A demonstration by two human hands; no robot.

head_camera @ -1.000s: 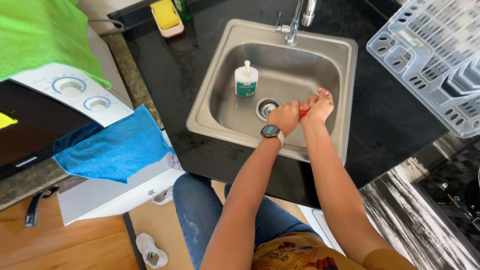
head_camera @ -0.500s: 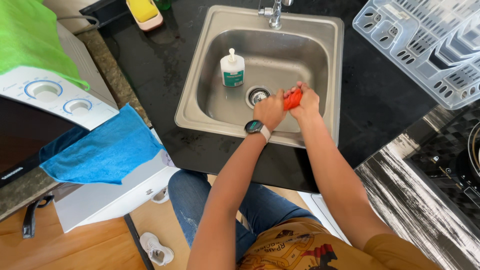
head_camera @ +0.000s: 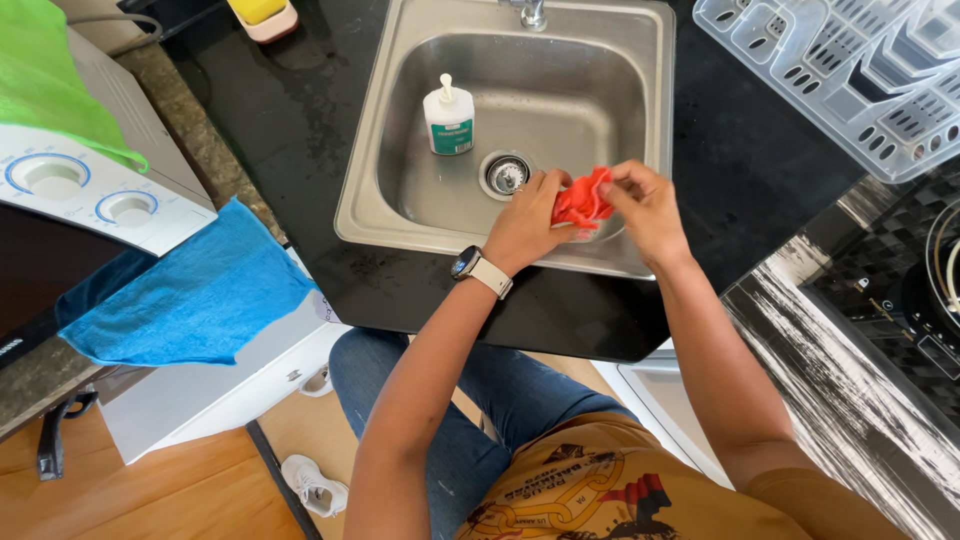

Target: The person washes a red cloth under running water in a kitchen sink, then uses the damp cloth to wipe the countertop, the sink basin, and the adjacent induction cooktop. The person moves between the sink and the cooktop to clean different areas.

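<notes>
Over the steel sink in a black desk, left hand and right hand both clamp their fingers on a red cloth, near a white bottle.

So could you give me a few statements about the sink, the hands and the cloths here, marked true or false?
1. Both hands, left hand and right hand, grip a crumpled red cloth. True.
2. The small white bottle lies on the black counter. False: it stands in the steel sink.
3. A blue towel hangs at the left. True.
4. The watch is on the right wrist. False: the left.
</notes>
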